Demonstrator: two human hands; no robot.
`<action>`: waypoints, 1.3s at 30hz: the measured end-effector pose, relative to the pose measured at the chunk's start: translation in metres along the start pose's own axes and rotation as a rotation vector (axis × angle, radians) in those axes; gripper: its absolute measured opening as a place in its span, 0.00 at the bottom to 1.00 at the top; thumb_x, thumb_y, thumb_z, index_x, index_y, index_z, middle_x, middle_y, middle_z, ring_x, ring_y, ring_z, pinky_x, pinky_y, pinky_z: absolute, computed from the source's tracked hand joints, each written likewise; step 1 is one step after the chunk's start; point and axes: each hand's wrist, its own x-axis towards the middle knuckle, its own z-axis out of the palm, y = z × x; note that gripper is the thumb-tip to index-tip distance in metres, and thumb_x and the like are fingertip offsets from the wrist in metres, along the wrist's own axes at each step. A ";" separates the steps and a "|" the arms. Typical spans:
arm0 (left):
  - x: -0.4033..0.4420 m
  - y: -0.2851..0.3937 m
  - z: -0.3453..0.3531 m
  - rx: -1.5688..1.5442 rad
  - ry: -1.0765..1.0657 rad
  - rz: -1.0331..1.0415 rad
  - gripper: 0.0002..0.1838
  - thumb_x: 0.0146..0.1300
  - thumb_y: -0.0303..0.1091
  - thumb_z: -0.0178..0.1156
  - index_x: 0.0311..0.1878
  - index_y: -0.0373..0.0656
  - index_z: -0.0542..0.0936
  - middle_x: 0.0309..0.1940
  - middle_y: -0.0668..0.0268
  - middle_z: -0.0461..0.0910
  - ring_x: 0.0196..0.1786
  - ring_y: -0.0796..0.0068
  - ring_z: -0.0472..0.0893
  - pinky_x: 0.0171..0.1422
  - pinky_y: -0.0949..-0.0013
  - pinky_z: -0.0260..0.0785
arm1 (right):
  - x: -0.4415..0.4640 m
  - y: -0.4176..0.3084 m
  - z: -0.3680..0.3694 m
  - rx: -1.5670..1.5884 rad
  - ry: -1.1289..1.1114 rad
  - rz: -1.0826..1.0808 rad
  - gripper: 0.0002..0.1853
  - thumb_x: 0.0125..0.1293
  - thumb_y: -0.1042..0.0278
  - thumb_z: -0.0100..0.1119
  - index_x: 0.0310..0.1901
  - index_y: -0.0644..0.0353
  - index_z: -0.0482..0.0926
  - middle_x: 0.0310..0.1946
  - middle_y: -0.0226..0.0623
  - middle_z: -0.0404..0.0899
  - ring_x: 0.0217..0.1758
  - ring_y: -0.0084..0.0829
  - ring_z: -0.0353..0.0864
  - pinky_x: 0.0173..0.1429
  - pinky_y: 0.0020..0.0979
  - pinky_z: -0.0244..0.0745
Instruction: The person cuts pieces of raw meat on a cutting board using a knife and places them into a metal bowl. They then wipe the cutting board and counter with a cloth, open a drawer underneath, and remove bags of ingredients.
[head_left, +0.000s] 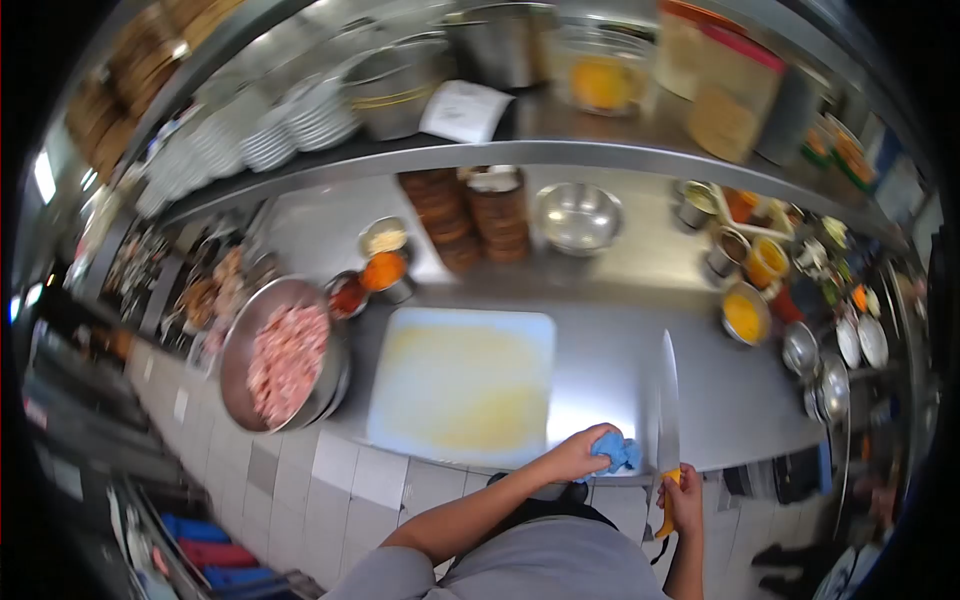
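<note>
My right hand (684, 497) is closed round the yellow handle of a large kitchen knife (669, 400), its long blade pointing away from me over the steel counter. To the left of it, my left hand (583, 455) grips a crumpled blue cloth (617, 453) near the counter's front edge. The cloth is beside the knife, and I cannot tell whether they touch. A white cutting board (462, 385) with yellowish stains lies flat to the left of both hands.
At the left stands a large steel bowl (236, 362) of chopped raw meat (290, 362). Small containers of orange, red and pale ingredients sit behind it. A steel bowl (579, 218) and stacked brown containers (500, 218) are at the back. An overhead shelf (600, 153) crosses the far side.
</note>
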 end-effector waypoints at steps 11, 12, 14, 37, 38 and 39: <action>-0.162 0.028 -0.120 -0.105 0.623 -0.027 0.23 0.63 0.25 0.62 0.63 0.45 0.76 0.52 0.68 0.80 0.54 0.79 0.78 0.60 0.70 0.71 | 0.067 0.020 0.141 -0.331 -0.217 -0.073 0.25 0.66 0.79 0.64 0.62 0.62 0.67 0.35 0.36 0.83 0.32 0.24 0.81 0.35 0.28 0.78; -0.177 0.024 -0.126 -0.129 0.705 0.011 0.23 0.64 0.25 0.62 0.63 0.45 0.76 0.52 0.69 0.80 0.54 0.80 0.78 0.59 0.70 0.71 | 0.071 0.017 0.150 -0.442 -0.175 -0.188 0.26 0.65 0.79 0.64 0.64 0.63 0.68 0.41 0.40 0.83 0.38 0.28 0.83 0.41 0.30 0.80; -0.209 0.029 -0.137 -0.137 0.779 -0.007 0.23 0.64 0.25 0.62 0.63 0.45 0.75 0.52 0.69 0.80 0.54 0.80 0.78 0.59 0.71 0.71 | 0.080 0.023 0.159 -0.554 -0.127 -0.305 0.28 0.65 0.78 0.65 0.66 0.64 0.69 0.46 0.43 0.83 0.43 0.32 0.85 0.46 0.32 0.82; -0.264 -0.006 -0.182 -0.432 0.512 0.104 0.38 0.75 0.45 0.61 0.82 0.50 0.57 0.81 0.65 0.58 0.80 0.58 0.61 0.79 0.48 0.61 | 0.028 -0.051 0.236 0.314 -0.144 -0.323 0.35 0.63 0.75 0.68 0.71 0.62 0.67 0.63 0.39 0.77 0.66 0.34 0.77 0.72 0.40 0.71; -0.289 -0.004 -0.189 -0.644 0.629 0.050 0.40 0.76 0.48 0.61 0.83 0.50 0.55 0.81 0.65 0.57 0.80 0.56 0.61 0.79 0.46 0.62 | 0.034 -0.054 0.211 0.296 -0.090 -0.373 0.34 0.63 0.74 0.68 0.71 0.62 0.67 0.62 0.39 0.77 0.65 0.34 0.77 0.71 0.40 0.72; -0.310 -0.017 -0.194 -0.780 0.787 0.084 0.42 0.75 0.53 0.59 0.83 0.51 0.51 0.82 0.64 0.56 0.79 0.54 0.61 0.78 0.45 0.62 | 0.037 -0.058 0.191 0.281 -0.035 -0.419 0.34 0.64 0.72 0.68 0.71 0.62 0.67 0.61 0.39 0.77 0.64 0.35 0.78 0.69 0.39 0.73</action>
